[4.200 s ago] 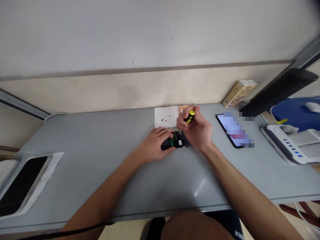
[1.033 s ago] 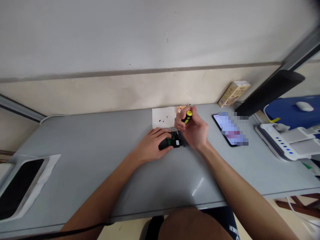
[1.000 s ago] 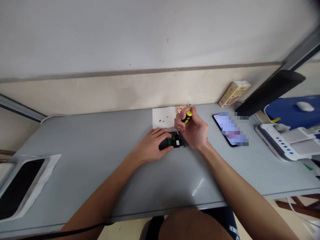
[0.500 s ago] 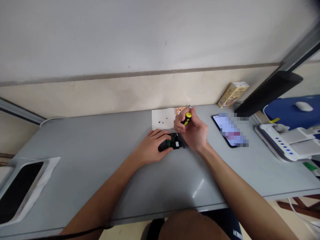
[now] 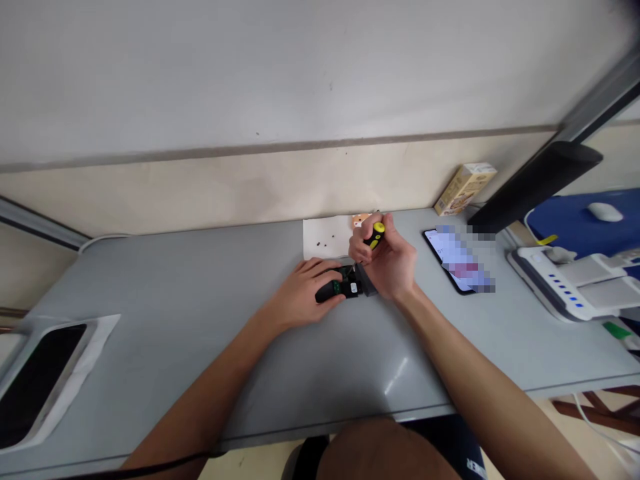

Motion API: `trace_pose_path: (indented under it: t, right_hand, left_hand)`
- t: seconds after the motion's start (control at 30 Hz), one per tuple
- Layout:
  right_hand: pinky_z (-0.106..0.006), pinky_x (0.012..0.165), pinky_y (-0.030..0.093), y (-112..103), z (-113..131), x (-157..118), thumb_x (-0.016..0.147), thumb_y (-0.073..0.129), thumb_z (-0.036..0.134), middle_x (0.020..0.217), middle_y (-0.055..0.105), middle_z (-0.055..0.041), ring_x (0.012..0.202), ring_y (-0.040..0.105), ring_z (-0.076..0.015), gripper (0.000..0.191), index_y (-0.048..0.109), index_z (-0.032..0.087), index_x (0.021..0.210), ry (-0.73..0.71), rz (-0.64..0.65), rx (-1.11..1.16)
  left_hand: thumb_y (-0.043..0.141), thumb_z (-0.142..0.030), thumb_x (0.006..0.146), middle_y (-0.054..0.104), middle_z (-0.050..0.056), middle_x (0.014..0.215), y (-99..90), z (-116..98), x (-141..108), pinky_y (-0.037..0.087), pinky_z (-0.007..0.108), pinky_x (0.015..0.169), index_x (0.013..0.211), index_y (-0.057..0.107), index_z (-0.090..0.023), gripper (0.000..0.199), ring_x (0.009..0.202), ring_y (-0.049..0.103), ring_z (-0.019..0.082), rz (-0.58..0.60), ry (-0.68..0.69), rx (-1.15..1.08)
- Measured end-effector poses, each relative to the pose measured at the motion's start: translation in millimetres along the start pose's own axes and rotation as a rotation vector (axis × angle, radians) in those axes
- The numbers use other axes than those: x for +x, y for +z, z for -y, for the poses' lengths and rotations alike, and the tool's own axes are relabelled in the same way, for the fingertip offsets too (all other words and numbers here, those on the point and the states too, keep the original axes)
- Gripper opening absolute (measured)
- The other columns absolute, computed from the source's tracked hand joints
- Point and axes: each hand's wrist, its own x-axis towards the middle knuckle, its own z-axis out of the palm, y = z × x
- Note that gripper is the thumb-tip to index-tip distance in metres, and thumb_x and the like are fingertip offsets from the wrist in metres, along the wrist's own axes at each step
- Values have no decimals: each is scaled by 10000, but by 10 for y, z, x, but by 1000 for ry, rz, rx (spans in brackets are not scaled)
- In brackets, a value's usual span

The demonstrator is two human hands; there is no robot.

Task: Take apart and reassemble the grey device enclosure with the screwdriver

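On the grey table, my left hand (image 5: 306, 295) grips the left end of a small black device (image 5: 327, 289), whose inside shows a green circuit board and a white label. My right hand (image 5: 387, 257) is wrapped round a yellow and black screwdriver (image 5: 375, 235). The tool is tilted, its thin shaft pointing down to the device's upper part; the tip is too small to make out. A dark grey piece (image 5: 365, 280) lies at the device's right, partly under my right hand. Several tiny dark screws lie on white paper (image 5: 313, 233) behind the device.
A phone (image 5: 455, 261) lies right of my right hand. Farther right are a power strip (image 5: 555, 283), a carton (image 5: 464, 189), a black cylinder (image 5: 540, 187) and a white mouse (image 5: 605, 212) on a blue mat. A dark-screened device (image 5: 43, 373) sits at the left.
The screwdriver's handle has tilted and shifted slightly to the right in my right hand. My left hand keeps its hold on the device.
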Motion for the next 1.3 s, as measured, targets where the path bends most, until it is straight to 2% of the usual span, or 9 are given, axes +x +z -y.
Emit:
trace_pose_path:
  t: [0.43,0.8,0.97,1.3]
  right_hand:
    - [-274,523,345,-11,1,11,1019,450,573,632,338,29,527,303,-118,443,526,232,748,28,-59,-50]
    - [-259,535,312,-9,-5,4,1049,411,498,600,344,29,524,293,-107,433,536,215,745,8,-10,3]
    - [-266,532,334,-13,9,6,1035,425,539,593,334,36,507,281,-111,434,510,228,744,42,-54,-66]
    - [-270,529,341,18,8,-7,1031,430,549,590,319,35,513,290,-117,444,519,230,735,32,-49,-85]
  left_hand:
    - [624,-323,987,630,27,1409,-8,-10,3,428,484,1133,1149,680,-279,177,1284,563,253,-12,6,-16]
    - [632,-334,985,637,42,1390,-1,-2,-14,435,481,1132,1152,686,-265,189,1285,564,258,-21,8,-13]
    - [639,-344,985,638,33,1391,-8,-7,-11,440,468,1122,1147,683,-262,187,1283,564,253,-17,5,-11]
    - [651,-351,973,641,35,1385,0,2,-10,449,481,1106,1170,680,-278,211,1273,571,260,-10,-10,-17]
